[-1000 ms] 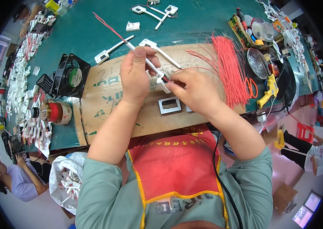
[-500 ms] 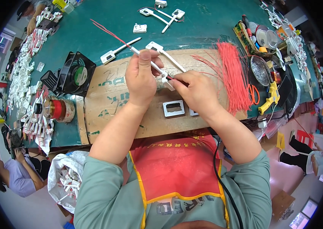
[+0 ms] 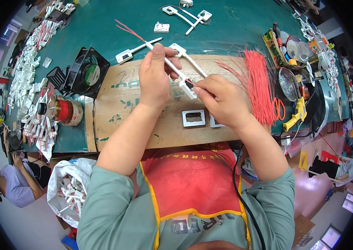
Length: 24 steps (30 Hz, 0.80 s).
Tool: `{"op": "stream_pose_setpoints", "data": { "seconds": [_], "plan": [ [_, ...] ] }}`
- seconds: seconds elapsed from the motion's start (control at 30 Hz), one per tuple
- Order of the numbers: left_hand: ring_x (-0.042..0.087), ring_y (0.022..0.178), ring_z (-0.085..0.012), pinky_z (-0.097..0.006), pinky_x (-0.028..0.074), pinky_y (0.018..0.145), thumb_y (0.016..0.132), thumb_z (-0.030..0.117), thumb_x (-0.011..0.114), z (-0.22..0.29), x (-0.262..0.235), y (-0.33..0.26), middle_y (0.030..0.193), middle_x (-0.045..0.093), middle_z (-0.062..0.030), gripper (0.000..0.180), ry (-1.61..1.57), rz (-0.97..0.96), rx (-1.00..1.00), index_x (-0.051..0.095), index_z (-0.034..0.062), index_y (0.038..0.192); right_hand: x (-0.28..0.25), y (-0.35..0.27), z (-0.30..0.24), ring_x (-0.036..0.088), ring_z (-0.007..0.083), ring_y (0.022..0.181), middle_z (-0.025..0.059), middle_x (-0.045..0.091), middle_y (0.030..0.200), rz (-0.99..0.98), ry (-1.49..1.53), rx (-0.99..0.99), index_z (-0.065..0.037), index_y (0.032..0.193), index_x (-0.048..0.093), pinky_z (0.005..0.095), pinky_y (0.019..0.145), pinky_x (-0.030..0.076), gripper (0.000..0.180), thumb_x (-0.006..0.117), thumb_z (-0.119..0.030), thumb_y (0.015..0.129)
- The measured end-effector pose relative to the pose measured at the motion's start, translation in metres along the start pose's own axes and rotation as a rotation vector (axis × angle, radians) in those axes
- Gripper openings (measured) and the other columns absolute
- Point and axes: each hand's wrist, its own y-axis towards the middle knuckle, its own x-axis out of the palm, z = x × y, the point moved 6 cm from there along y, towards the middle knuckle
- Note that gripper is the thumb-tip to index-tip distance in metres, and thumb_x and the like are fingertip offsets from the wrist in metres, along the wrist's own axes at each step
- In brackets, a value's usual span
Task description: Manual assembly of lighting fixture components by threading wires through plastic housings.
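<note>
My left hand [image 3: 155,81] is closed around a white plastic stem [image 3: 172,66], which slants across the palm. Two red wires [image 3: 126,28] stick out of its upper end. At its lower end a white rectangular housing [image 3: 188,89] has a small black part beside it. My right hand [image 3: 223,100] pinches at the housing's right edge, where thin red wire runs into the fingertips. Below, two white rectangular frames [image 3: 194,122] lie on the cardboard [image 3: 143,131], the right one partly under my right hand. Another white stemmed housing [image 3: 194,66] rests behind my hands.
A bundle of red wires [image 3: 260,89] lies at right, near orange-handled scissors [image 3: 280,109] and a yellow glue gun [image 3: 296,114]. At left are a black fan [image 3: 90,74] and a jar [image 3: 71,111]. White parts pile along the left edge; a white sack [image 3: 69,193] stands below.
My right hand has drawn slightly right of the housing, which has turned and shows its open frame more fully. My left hand keeps its hold on the stem. The whole view has shifted a little.
</note>
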Motion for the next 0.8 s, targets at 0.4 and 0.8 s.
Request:
{"op": "stream_pose_setpoints", "data": {
  "seconds": [0.4, 0.8],
  "plan": [
    [0.048, 0.054, -0.0106, -0.023, 0.039, 0.051, 0.1, 0.04, 0.04, 0.004, -0.01, 0.01, 0.067, 0.058, -0.0071, 0.042, -0.018, -0.023, 0.017, 0.057, 0.002, 0.092, 0.011, -0.006, 0.0, 0.063, 0.0321, 0.079, 0.0155, 0.065, 0.086, -0.134, 0.097, -0.027, -0.002, 0.087, 0.064, 0.0375, 0.071, 0.051, 0.01, 0.061, -0.011, 0.083],
    [0.049, 0.052, -0.0095, -0.022, 0.04, 0.047, 0.1, 0.036, 0.04, 0.172, -0.036, -0.013, 0.066, 0.057, -0.0053, 0.042, 0.202, 0.018, 0.081, 0.06, 0.0, 0.092, -0.024, -0.017, -0.029, 0.063, 0.0195, 0.083, 0.0113, 0.064, 0.096, -0.209, 0.257, 0.019, 0.001, 0.1, 0.063, 0.0291, 0.075, 0.049, 0.027, 0.07, -0.003, 0.075]
  ]
}}
